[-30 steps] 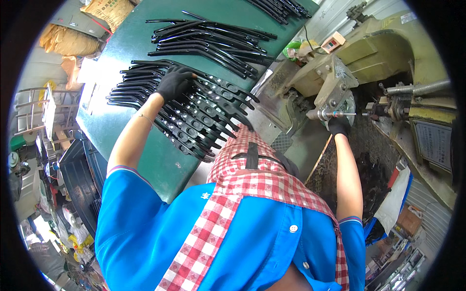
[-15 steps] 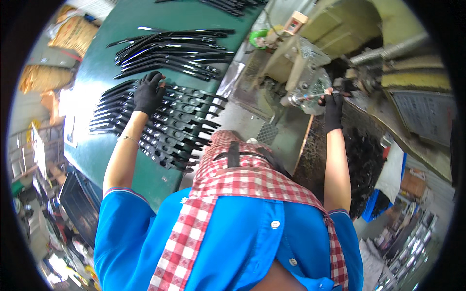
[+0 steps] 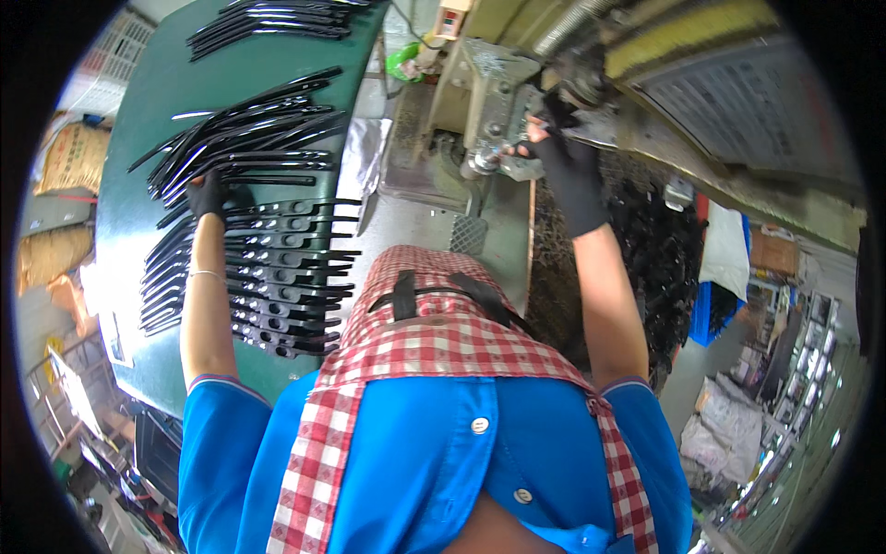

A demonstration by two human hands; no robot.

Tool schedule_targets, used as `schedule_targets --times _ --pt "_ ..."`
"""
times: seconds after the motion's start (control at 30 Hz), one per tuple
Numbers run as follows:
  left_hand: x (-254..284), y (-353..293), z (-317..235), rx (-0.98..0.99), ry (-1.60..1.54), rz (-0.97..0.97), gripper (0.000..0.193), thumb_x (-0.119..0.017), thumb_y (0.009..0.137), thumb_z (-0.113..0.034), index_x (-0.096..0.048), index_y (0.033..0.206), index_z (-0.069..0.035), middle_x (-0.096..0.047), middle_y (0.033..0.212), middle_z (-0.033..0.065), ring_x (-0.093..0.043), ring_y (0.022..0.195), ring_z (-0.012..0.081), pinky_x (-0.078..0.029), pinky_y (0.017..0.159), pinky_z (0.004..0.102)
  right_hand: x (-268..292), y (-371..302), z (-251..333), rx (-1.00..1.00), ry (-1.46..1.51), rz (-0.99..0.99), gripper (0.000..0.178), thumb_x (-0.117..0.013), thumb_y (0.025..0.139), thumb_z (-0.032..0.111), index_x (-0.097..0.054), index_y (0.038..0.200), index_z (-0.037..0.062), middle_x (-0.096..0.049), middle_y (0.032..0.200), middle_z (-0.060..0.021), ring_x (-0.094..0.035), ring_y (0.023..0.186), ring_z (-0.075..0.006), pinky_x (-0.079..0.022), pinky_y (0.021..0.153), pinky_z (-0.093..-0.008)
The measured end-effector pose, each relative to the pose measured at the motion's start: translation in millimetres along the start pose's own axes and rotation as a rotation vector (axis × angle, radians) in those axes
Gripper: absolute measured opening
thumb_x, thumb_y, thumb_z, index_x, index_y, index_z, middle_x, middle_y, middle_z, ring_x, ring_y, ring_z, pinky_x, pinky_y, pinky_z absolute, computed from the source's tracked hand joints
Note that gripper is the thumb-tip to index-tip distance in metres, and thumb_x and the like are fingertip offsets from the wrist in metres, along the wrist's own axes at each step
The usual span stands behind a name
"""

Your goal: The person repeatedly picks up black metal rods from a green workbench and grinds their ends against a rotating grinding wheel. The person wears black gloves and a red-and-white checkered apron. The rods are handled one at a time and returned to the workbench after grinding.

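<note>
Both my hands wear black fingerless gloves. My left hand is at the near edge of a loose pile of glossy black bent bars, its fingers closed on the end of one bar. Just nearer on the table, a row of flat black bars with round holes lies side by side, partly under my left forearm. My right hand is up at the machine head, beside a metal clamp-like part. Its fingers are curled, and what lies between them cannot be made out.
A green table on the left also bears another stack of black bars at its far end. Below the machine sits a foot pedal. Dark metal pieces are heaped right of my right arm, by a blue bin.
My left hand has left the row of holed bars and reached farther to the loose pile. My right hand remains at the machine, fingers curled. The view has shifted to the right.
</note>
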State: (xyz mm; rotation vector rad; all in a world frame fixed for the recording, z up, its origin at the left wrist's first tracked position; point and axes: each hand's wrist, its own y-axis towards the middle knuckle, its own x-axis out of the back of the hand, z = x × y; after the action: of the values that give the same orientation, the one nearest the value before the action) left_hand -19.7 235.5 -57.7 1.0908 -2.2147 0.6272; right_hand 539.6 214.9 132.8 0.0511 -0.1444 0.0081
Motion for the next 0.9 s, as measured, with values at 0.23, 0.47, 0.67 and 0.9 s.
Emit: schedule_targets --times 0.23,0.47,0.67,0.9 --pt "-13 25 7 0.198 -0.129 0.065 0.070 -0.080 0.063 -0.027 -0.045 0.121 -0.009 -0.063 0.109 0.0168 -0.063 0.098 0.0321 -0.049 0.088 0.0369 32 -8 -58 0.093 0.183 -0.142 0.018 -0.064 0.087 0.007 -0.059 0.102 -0.0012 -0.065 0.083 -0.0062 -0.065 0.071 -0.0155 -0.053 0.068 -0.0294" --pt "-5 9 -14 0.241 -0.333 0.059 0.060 -0.077 0.068 -0.025 -0.046 0.117 -0.009 -0.062 0.101 0.0149 -0.061 0.089 0.0290 -0.048 0.080 0.0356 217 -31 -197 -0.269 -1.146 -0.372 0.036 -0.056 0.087 0.016 -0.053 0.121 0.0045 -0.060 0.113 -0.0135 -0.061 0.101 -0.0281 -0.049 0.087 -0.0393" --pt "-1 -25 -30 0.348 -0.524 0.073 0.052 -0.074 0.072 -0.024 -0.046 0.114 -0.008 -0.060 0.094 0.0133 -0.059 0.081 0.0263 -0.047 0.073 0.0346 232 -52 -196 -0.811 -1.466 -0.195 0.057 -0.060 0.085 0.034 -0.046 0.135 0.0106 -0.054 0.132 -0.0177 -0.055 0.117 -0.0361 -0.044 0.096 -0.0452" --pt "-3 -41 -43 0.395 -0.721 0.073 0.042 -0.071 0.077 -0.022 -0.048 0.110 -0.008 -0.058 0.086 0.0113 -0.056 0.072 0.0233 -0.046 0.065 0.0334 252 -63 -199 -0.495 -1.136 -0.493 0.049 -0.063 0.086 0.030 -0.051 0.128 0.0089 -0.058 0.127 -0.0161 -0.055 0.117 -0.0336 -0.044 0.095 -0.0412"
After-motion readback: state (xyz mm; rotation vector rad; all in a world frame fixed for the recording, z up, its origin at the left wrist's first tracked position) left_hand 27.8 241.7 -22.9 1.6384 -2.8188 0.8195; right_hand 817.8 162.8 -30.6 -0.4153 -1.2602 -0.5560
